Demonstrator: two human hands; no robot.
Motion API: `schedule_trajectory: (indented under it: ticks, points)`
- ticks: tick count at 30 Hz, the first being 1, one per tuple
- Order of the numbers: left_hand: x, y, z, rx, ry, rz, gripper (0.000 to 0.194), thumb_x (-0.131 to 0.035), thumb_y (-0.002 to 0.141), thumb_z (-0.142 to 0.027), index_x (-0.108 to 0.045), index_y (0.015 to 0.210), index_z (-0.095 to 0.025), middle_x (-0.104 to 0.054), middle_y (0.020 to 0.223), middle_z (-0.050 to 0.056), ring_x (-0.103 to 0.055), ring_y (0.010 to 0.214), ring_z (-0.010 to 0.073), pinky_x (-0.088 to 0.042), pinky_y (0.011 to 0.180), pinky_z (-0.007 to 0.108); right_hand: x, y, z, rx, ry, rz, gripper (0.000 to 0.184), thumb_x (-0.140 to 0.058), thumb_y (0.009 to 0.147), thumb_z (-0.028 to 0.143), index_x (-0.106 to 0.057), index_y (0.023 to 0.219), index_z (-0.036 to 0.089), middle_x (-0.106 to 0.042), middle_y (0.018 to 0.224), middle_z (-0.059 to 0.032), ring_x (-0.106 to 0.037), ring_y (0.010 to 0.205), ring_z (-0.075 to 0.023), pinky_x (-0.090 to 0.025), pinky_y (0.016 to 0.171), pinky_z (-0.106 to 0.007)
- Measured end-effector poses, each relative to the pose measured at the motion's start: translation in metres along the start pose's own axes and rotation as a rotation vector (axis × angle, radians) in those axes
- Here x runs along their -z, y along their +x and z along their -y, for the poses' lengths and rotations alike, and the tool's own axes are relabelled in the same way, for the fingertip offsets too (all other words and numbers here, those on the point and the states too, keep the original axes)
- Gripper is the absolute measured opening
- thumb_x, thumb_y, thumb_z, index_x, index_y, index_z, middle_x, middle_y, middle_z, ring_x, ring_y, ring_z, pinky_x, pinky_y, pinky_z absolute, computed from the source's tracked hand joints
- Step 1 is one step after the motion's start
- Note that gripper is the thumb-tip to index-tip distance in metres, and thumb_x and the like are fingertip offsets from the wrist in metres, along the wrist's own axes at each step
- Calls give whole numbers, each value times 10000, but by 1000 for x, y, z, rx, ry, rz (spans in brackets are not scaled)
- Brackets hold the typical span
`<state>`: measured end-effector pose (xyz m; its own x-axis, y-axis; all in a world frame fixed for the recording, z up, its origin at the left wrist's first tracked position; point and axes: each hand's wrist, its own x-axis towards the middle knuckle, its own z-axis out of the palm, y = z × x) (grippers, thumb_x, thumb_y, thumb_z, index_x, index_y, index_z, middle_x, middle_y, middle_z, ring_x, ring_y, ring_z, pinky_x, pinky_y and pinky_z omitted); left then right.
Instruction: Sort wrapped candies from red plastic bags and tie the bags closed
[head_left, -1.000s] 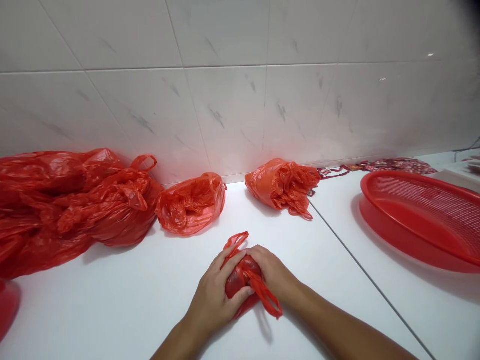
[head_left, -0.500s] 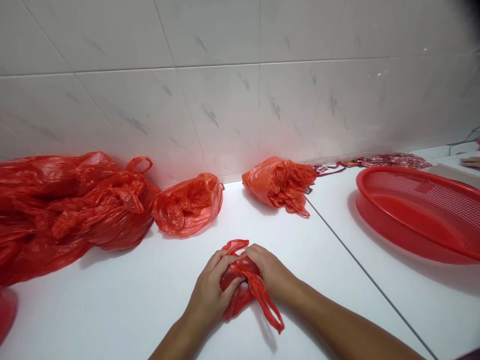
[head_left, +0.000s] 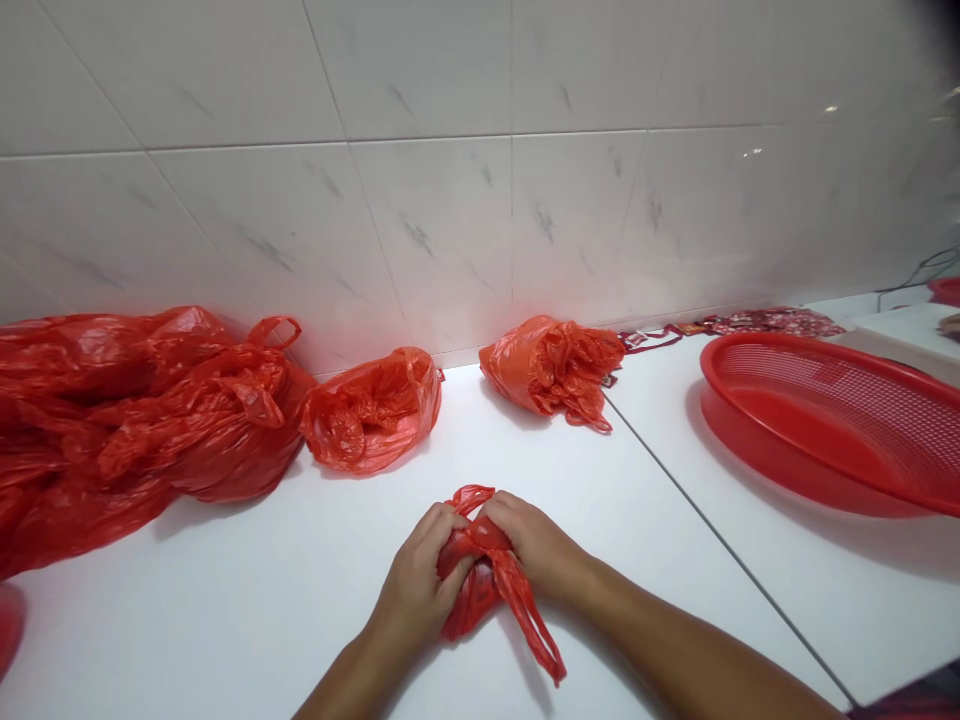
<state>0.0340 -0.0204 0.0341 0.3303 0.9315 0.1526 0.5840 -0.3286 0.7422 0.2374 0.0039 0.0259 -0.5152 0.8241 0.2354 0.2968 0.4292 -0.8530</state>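
Near the front of the white table, a small red plastic bag [head_left: 472, 605] with something bulky inside sits between my hands. Its handles stick out, one at the back and one hanging toward the front right. My left hand [head_left: 427, 565] is wrapped round the bag's left side, thumb across the front. From the right, my right hand [head_left: 529, 545] grips the bag's upper part, its fingers partly hidden. The contents look rounded through the thin plastic but cannot be named. Behind the hands lie an open-mouthed red plastic bag [head_left: 375, 410] and a crumpled red plastic bag [head_left: 551, 370].
Large filled red bags [head_left: 187, 420] lie along the wall at left. A red plastic basket [head_left: 817, 440] stands at right, with a patterned cloth [head_left: 776, 322] behind it. A seam [head_left: 720, 540] crosses the white table [head_left: 247, 610]. The tiled wall [head_left: 435, 230] bounds the back.
Both hands stay on the small bag, with the fingers shifted slightly. Its front handle hangs a little lower and narrower. The whole view has shifted slightly.
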Motion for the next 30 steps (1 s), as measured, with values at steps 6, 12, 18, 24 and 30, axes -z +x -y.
schedule_trajectory:
  ticks: [6, 12, 18, 24, 30]
  points:
    - [-1, 0, 0, 29, -31, 15, 82, -542, 974, -233, -606, 925, -251, -660, 968, 8, -632, 881, 215, -511, 804, 340, 0, -1, -4, -13, 24, 2, 112, -721, 855, 221, -611, 869, 217, -672, 968, 2, -629, 907, -189, -488, 767, -284]
    - [-1, -2, 11, 42, -130, 8, 190, -415, 1043, -250, -543, 903, -243, -641, 855, -2, -595, 756, 189, -500, 723, 318, 5, -2, -12, 51, 171, -60, 531, -777, 804, 235, -632, 1313, 274, -705, 1245, -39, -682, 1102, -238, -532, 992, -377]
    - [11, 1, 28, 84, -90, -166, 226, -443, 1035, -291, -627, 1150, -232, -759, 1092, 53, -712, 947, 233, -569, 870, 378, 6, 0, -25, 90, 168, -117, 687, -784, 857, 313, -520, 1491, 309, -639, 1381, -84, -675, 1120, -240, -566, 860, -349]
    - [32, 10, 48, 152, -105, -225, 427, -463, 1001, -299, -665, 1372, -232, -679, 1460, 89, -610, 1379, 301, -449, 1196, 512, 8, 10, -52, -142, 301, -211, 535, -704, 939, 388, -542, 1431, 258, -645, 1324, -121, -694, 1023, -217, -566, 797, -349]
    - [39, 4, 31, 107, 170, -107, 309, -595, 951, -450, -714, 1158, -253, -735, 1119, 60, -701, 1014, 282, -553, 937, 436, 7, 7, -51, -229, 281, -218, 397, -657, 961, 389, -612, 1335, 263, -675, 1233, -70, -671, 861, -165, -557, 793, -337]
